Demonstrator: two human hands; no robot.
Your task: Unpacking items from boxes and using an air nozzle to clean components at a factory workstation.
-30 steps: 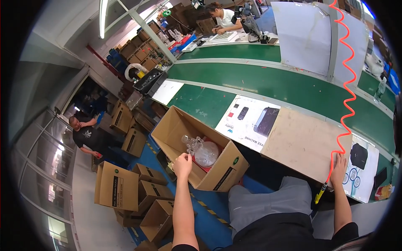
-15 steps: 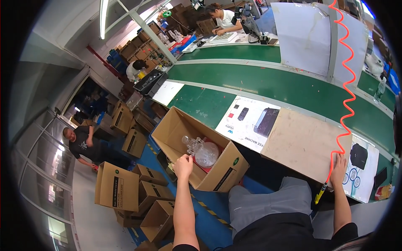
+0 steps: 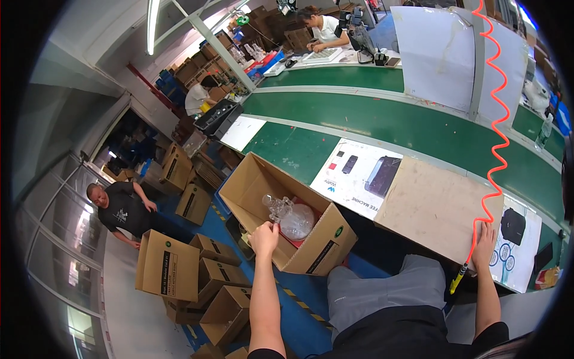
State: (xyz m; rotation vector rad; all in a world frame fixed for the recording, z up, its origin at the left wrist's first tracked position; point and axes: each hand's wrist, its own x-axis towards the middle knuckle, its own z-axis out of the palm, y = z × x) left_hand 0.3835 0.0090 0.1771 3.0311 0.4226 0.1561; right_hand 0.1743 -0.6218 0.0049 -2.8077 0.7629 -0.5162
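At the near left rim of a tall open cardboard box, my left hand is closed on the edge of the cardboard. Inside the box lies a clear, bulbous piece of glassware or plastic with a narrower knobbed end, resting on something red. My right hand lies with its fingers stretched out at the right end of a plain brown board on the bench. Just left of that hand, a red coiled hose hangs down to a yellow-tipped nozzle.
Several cardboard boxes are stacked on the floor at left, with a person in black behind them. A green conveyor runs beyond the bench; a person in white works across it. A dark phone-like slab lies far right.
The person at left has turned and shifted an arm. The worker in the far background has moved. My hands keep their places; the view has shifted slightly.
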